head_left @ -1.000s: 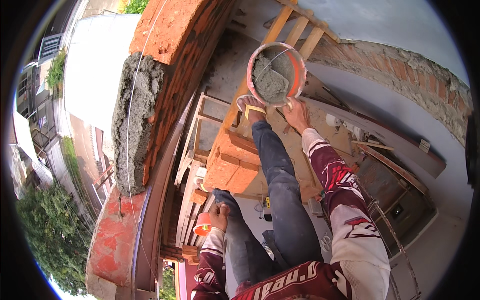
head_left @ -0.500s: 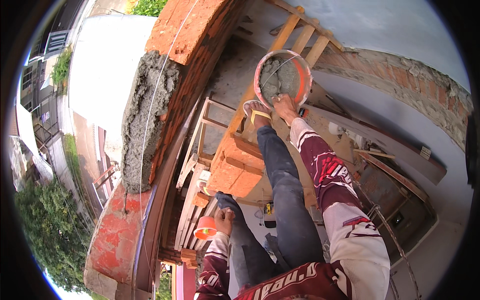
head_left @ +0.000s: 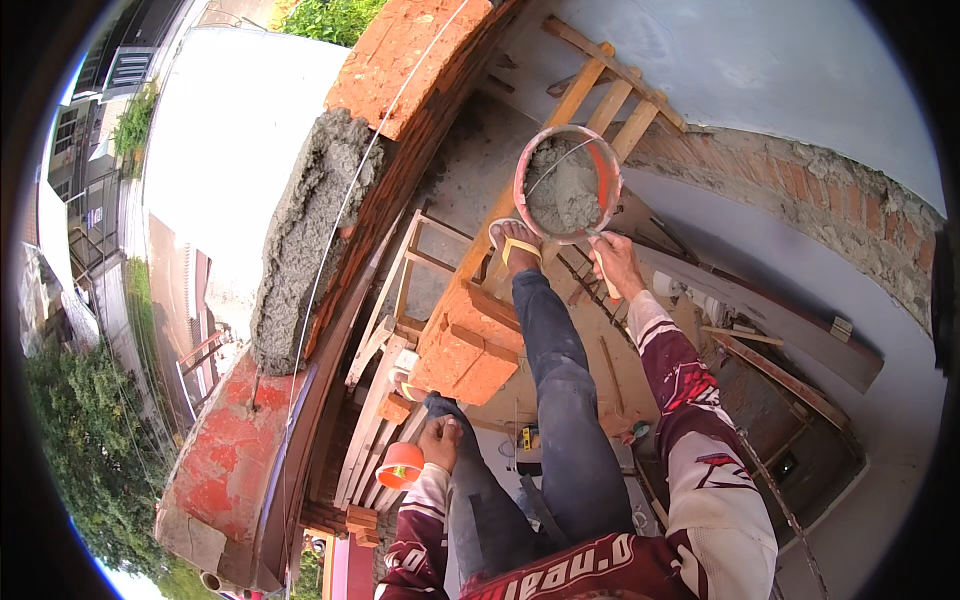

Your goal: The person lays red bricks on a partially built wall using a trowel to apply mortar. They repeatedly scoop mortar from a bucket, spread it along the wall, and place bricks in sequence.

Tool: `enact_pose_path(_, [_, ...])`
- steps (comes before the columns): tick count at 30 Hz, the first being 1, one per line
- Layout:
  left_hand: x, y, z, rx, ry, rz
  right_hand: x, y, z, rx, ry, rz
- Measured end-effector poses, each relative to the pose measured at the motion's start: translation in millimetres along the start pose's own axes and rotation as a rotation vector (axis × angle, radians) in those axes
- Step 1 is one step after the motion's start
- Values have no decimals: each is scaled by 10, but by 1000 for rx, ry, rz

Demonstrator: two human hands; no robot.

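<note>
Grey mortar [head_left: 305, 240] tops brick wall [head_left: 398, 75]; bucket [head_left: 608, 178], pale room wall [head_left: 800, 65] rightward.

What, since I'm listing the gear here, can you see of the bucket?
The bucket is round and reddish, seemingly plastic, its pale rim smeared with grey. A thin handle crosses its open mouth. Wet-looking grey mortar lies inside, leaving red inner wall bare on the right. It appears upright, just beyond a sandaled foot; its support is hidden. The right hand holds a tool at its near rim; contact is unclear.
</note>
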State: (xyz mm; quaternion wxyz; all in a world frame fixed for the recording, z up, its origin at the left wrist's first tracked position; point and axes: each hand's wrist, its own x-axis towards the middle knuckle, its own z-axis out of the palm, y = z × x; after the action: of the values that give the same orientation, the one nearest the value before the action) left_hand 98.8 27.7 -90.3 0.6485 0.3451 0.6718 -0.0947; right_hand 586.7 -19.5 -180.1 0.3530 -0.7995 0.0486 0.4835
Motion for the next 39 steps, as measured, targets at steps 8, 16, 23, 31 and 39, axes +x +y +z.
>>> enact_pose_path(8, [-118,-2,164,148,61,-33,-866,-1223,-902,-458,-144,12])
enact_pose_path(16, [-189,-72,339,-17,71,-31,-463,-3193,-161,-1064,-421,-685])
enact_pose_path(23, [-171,1,414,-91,66,-29,-61,-3967,653,-1139,-116,-1674])
enact_pose_path(31, [-257,-78,397,-105,53,-63,-336,-3596,533,-1061,219,-1505])
enact_pose_path(39, [-267,-277,164,-50,85,-25,-1543,-3089,685,-973,-60,-1127])
